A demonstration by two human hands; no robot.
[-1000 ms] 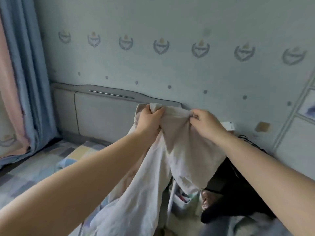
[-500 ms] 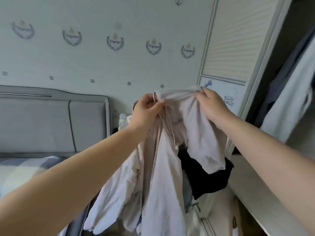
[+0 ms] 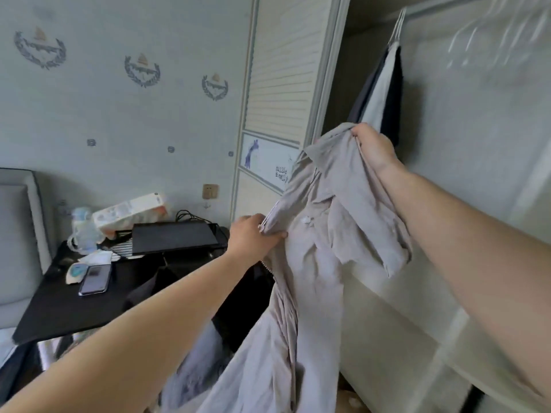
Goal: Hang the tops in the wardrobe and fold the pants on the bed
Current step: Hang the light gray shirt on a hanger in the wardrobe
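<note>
A pale beige zip-up top hangs in the air in front of the open wardrobe. My right hand grips its collar up high, at the wardrobe opening. My left hand pinches the zipper edge lower down, to the left. The garment's lower part drapes down past the bottom of the frame. Inside the wardrobe hang dark and white clothes, and clear hangers blur on the rail at the top right.
A black bedside table at left carries a phone, a baby bottle, a box and a black laptop-like device. Dark clothing lies beside it. The grey headboard is at far left; the wardrobe's white ledge lies below right.
The view has swung right from the headboard to the wardrobe. Both hands carried the top along; the left hand has dropped from the collar to the zipper edge.
</note>
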